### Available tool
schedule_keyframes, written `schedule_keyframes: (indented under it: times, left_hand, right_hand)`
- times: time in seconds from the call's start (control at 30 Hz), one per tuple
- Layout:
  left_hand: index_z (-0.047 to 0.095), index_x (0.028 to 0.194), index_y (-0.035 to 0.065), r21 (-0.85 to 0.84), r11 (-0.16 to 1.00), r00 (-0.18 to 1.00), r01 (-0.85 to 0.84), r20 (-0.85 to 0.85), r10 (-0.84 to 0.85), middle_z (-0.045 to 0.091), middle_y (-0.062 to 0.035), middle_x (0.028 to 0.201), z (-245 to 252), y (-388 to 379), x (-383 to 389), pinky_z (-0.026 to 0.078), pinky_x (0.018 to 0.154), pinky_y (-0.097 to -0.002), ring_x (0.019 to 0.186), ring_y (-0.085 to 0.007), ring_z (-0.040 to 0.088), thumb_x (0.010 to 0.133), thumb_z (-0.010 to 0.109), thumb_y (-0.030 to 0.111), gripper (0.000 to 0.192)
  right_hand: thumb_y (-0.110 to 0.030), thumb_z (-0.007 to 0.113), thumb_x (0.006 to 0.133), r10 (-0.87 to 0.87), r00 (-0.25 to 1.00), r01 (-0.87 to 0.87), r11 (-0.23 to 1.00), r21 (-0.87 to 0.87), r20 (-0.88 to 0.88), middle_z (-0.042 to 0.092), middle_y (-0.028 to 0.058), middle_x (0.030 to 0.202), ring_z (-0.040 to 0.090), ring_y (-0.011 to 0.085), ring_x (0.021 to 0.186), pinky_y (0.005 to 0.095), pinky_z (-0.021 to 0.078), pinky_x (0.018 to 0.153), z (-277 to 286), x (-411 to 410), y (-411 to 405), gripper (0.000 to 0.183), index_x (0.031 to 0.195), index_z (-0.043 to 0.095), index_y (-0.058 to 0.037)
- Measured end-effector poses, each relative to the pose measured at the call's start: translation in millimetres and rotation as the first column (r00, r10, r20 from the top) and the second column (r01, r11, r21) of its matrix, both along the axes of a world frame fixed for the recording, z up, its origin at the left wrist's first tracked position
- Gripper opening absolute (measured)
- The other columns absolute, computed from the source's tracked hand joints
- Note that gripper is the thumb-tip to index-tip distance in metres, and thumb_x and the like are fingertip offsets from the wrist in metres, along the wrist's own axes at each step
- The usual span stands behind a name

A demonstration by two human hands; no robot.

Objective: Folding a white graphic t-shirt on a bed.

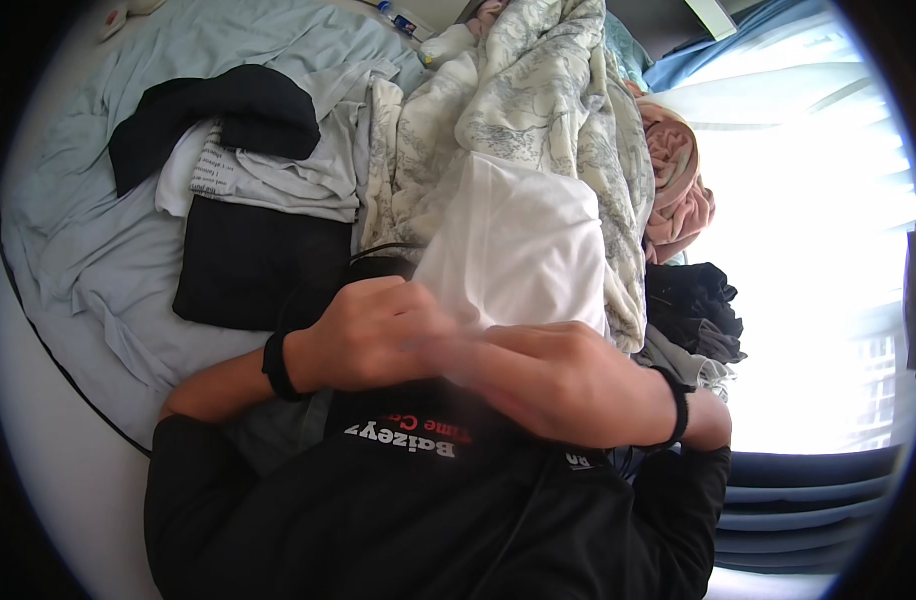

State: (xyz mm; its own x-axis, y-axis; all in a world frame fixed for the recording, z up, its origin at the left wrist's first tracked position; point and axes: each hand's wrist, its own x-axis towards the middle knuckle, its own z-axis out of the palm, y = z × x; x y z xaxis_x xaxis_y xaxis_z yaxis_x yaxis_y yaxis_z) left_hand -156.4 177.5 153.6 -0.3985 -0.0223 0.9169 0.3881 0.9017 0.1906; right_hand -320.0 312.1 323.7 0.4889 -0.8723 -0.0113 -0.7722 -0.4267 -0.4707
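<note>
My left hand (386, 330) and my right hand (555, 375) meet in front of my chest, over the near edge of a white cloth garment (525, 247). Their fingertips are blurred and partly hidden, so whether they pinch the cloth cannot be told. Each wrist wears a black band. The white garment lies spread over a cream blanket with a grey print (518, 105). Left of it sits a folded black garment (255, 262), with grey and white shirts (300, 180) above it and another black garment (263, 105) on top.
A pale blue sheet (75, 202) covers the bed at the left. To the right are a rolled pink blanket (675, 180), a crumpled black garment (690, 300) and a grey cloth (683, 360), beside a bright curtained window. A bottle with a blue cap (398, 19) lies at the far edge.
</note>
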Motion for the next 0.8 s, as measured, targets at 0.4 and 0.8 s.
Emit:
schedule_keyframes:
  times: [0.4,0.8]
  left_hand:
    - [0.080,0.112,0.0187,-0.201,0.975,0.994,-0.098,0.025,0.105,0.064,0.0053,0.084,17,3,11,0.044,0.053,-0.0229,0.066,-0.0108,0.058,0.075,0.080,0.016,0.037]
    - [0.082,0.108,0.0132,-0.035,0.999,0.998,-0.033,0.048,0.034,0.063,0.0024,0.085,17,7,9,0.048,0.054,-0.0252,0.067,-0.0127,0.060,0.075,0.080,0.009,0.033]
  right_hand:
    - [0.008,0.059,0.080,0.187,0.937,-0.147,0.977,0.153,-0.296,0.069,0.0116,0.133,0.064,0.0315,0.123,0.0414,0.0521,0.105,-24,-118,-179,0.052,0.129,0.069,-0.0067]
    - [-0.043,0.082,0.085,-0.064,0.882,0.239,0.915,0.326,-0.467,0.071,0.0107,0.103,0.067,0.0247,0.096,0.0366,0.0529,0.084,1,-113,-175,0.047,0.107,0.072,-0.0027]
